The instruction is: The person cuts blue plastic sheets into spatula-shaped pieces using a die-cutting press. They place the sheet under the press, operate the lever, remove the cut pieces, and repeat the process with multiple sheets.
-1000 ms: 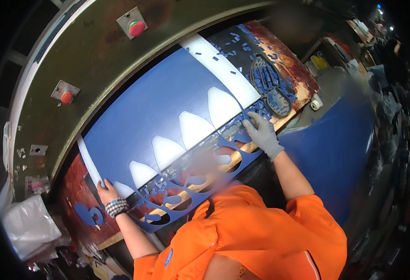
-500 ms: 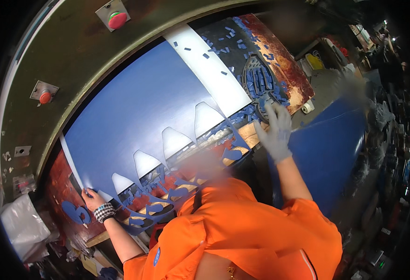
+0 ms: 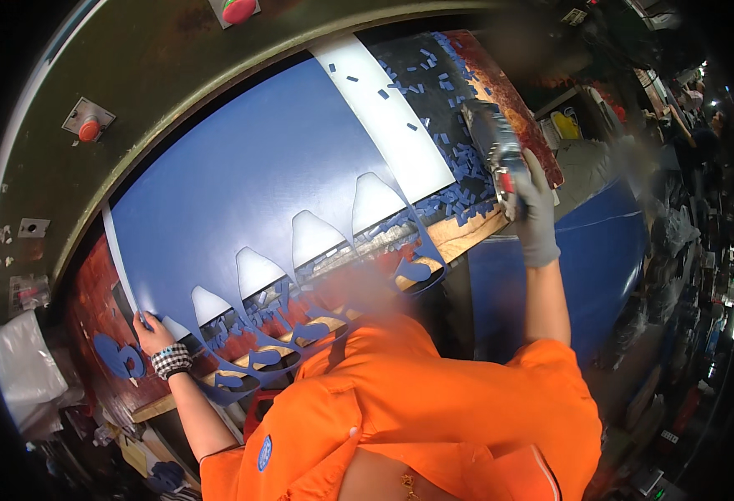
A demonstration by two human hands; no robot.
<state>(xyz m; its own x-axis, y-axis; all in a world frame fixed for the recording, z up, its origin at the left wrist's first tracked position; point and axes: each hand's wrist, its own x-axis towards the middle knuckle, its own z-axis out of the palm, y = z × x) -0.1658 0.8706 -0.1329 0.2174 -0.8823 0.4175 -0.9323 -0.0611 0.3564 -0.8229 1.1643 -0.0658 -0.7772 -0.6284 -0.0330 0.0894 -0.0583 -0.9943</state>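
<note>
My right hand (image 3: 537,219), in a grey glove, grips a dark sole-shaped cutting die (image 3: 492,138) tilted up on its side, blurred by motion. Small blue offcuts (image 3: 465,197) lie scattered beneath and beside it. My bare left hand (image 3: 155,336), with a checked band at the wrist, closes its fingers on the near left corner of a large blue sheet (image 3: 250,159). Shoe-sole shapes are cut out along the sheet's near edge, leaving thin curved strips. Through the cutouts shows a white board (image 3: 417,150), which also extends past the sheet's right side.
A green machine beam with a red button (image 3: 89,129) spans the far side. Curved blue scraps (image 3: 116,355) lie at the left, near a clear plastic bag (image 3: 23,367). Another blue sheet (image 3: 597,250) lies to the right. A wooden strip (image 3: 467,235) edges the table.
My right hand has gone from open above the flat-lying die to gripping it and tipping it up off the offcuts. My left hand stays at the sheet's corner.
</note>
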